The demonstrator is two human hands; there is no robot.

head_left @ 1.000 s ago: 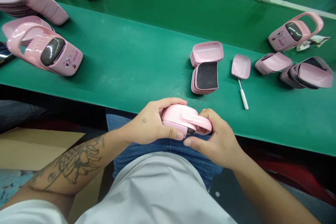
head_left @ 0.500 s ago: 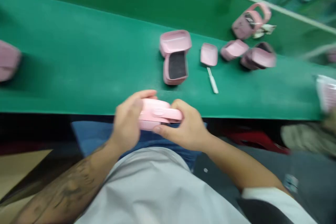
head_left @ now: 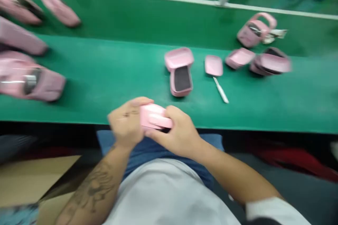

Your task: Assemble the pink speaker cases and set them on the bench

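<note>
While the head view looks down over the person's lap, the left hand (head_left: 126,123) and the right hand (head_left: 179,132) hold a pink plastic case (head_left: 155,116), fingers closed narrowly around its ends, just in front of the green bench top (head_left: 105,95). Farther along the bench lie stacked pink shells (head_left: 180,72), a single pink lid (head_left: 213,65) and a white-handled pick (head_left: 221,90).

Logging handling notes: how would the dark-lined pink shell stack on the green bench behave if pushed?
The dark-lined pink shell stack is probably light and stiff, given thin moulded walls; piled loosely, it could slide or tip.
</note>
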